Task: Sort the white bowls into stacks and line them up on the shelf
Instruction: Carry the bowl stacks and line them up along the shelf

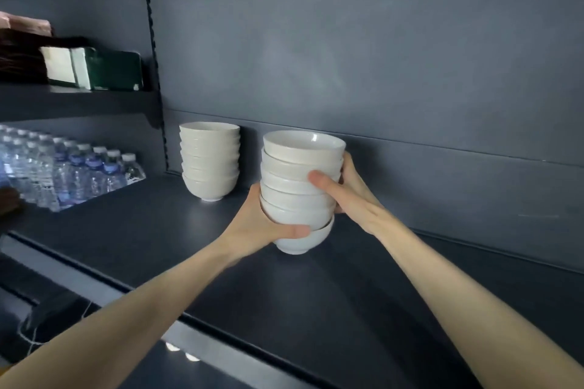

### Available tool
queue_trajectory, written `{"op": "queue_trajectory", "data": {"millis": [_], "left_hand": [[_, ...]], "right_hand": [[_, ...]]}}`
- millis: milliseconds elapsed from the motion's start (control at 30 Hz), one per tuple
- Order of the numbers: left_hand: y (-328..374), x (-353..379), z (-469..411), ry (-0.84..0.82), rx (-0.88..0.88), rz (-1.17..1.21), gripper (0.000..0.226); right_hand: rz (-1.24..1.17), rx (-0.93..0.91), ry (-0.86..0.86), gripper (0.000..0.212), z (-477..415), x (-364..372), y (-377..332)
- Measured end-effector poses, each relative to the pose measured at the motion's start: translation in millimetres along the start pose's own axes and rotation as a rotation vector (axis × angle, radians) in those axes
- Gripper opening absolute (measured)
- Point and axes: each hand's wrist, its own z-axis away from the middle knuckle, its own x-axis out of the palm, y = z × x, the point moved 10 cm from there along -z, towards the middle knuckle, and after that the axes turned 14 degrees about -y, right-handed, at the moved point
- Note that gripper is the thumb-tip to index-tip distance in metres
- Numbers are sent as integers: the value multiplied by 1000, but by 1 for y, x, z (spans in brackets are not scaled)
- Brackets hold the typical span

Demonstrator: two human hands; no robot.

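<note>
Left hand [252, 224] and right hand [350, 196] clasp a bowl stack [300, 174] at the dark shelf [316, 294]; second stack [209, 161] at ten o'clock, water bottles [63, 174] at nine.

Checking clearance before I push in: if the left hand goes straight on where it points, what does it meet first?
The held stack, which the left hand grips; beyond it, probably the back panel, right of the standing stack. Depth unclear.

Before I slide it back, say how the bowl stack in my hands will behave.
The stack of white bowls is tall on one small foot, so it probably tips if pushed high. The glossy glaze suggests slippery, chip-prone ceramic. Left hand and right hand both grip it, hinting at weight.
</note>
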Motion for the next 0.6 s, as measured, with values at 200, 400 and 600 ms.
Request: {"op": "queue_trajectory", "data": {"millis": [200,400,600], "left_hand": [[-44,-46,-36,-120,4,12,70],[-75,-72,-60,-215,21,45,78],[-92,-86,-75,-255,41,95,81]], "right_hand": [[-6,57,137,85,-45,7,26],[24,103,258,87,-68,10,39],[65,125,306,88,-83,14,42]]}}
